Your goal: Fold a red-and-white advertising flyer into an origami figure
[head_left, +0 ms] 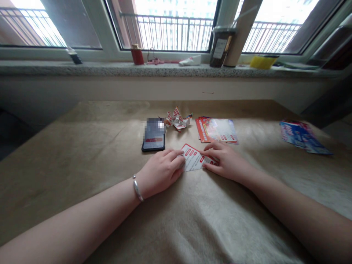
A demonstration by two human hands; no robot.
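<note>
The left hand [165, 168] is resting with bent fingers on the left edge of a flat white paper piece with red print [192, 160]; whether it is pinching, I cannot tell. The right hand [227, 161] is holding thumb and forefinger apart over the right end. The paper is lying between them on the tan tabletop [82, 146], probably light, bendable and easily creased, best gripped by opposite edges. Beyond, a black phone [154, 144], crumpled white-and-red paper [178, 121] and stacked orange sheets [216, 130] are lying. A dark, white-labelled jar [218, 47] is standing on the sill [110, 69], contents unclear.
</note>
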